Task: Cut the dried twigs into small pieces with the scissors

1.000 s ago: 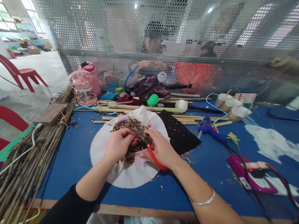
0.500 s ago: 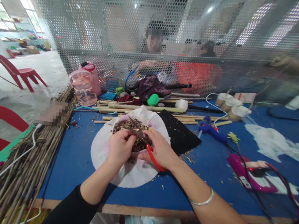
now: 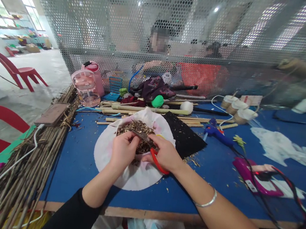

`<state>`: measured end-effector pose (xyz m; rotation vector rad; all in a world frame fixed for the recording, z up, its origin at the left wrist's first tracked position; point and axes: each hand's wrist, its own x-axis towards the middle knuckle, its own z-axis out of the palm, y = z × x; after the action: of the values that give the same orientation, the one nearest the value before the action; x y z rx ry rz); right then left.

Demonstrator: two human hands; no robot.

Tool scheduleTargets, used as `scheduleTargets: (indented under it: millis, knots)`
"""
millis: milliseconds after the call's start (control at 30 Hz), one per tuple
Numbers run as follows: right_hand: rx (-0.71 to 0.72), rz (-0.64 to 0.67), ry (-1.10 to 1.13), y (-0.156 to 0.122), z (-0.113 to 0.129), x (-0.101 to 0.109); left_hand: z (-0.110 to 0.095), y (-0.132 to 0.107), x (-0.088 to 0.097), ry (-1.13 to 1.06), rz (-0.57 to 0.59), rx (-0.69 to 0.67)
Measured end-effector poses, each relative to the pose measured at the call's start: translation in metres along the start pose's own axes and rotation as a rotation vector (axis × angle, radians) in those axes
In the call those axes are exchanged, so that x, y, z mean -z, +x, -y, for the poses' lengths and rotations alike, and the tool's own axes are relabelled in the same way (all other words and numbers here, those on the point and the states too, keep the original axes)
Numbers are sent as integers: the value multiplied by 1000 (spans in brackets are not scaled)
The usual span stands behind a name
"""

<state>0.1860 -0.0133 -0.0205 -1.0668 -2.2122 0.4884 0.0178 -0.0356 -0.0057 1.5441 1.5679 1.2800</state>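
Observation:
My right hand [image 3: 166, 152] is closed around the red-handled scissors [image 3: 158, 163], whose dark blades point left over a heap of chopped brown plant bits [image 3: 132, 127]. Close by, my left hand [image 3: 124, 148] is pinched shut at the blade tips; what sits between its fingers is too small and covered to make out. The brown bits lie in a round white cloth [image 3: 132, 180] spread on the blue tabletop [image 3: 77, 164]. Both hands hover over the middle of this cloth.
A bundle of dry twigs [image 3: 35, 158] bears a phone [image 3: 53, 113] at left. Bamboo sticks [image 3: 153, 109] and a green yarn ball [image 3: 157, 101] lie behind the cloth. Black felt [image 3: 184, 136], a blue glue gun [image 3: 219, 136] and a magenta power strip [image 3: 258, 178] are rightward. Two people sit beyond the mesh screen [image 3: 120, 22].
The camera view has shifted very slightly. Both hands and the scissors keep nearly the same place over the brown bits.

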Motion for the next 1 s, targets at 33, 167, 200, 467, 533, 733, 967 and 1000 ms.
scheduleTargets:
  millis: [33,167,200,467,533,733,967,1000]
  knots:
    - [6,-2,-3,0,-1,0,1,1,0,-34,19,36]
    - [34,27,-20,1,-4,2,2,7,3,-226,137,225]
    - [40,41,-23,1,-5,3,1,8,4,-267,172,263]
    - [68,81,-16,1,-11,7,-3,10,13,-451,310,404]
    - [75,78,-49,1,-11,7,-2,10,12,-418,316,396]
    - [65,102,-91,2,-7,6,-1,8,9,-376,328,353]
    - [20,152,-7,2,-8,10,2,8,9,-462,285,405]
    - [8,160,-12,2,-9,11,3,8,9,-409,283,391]
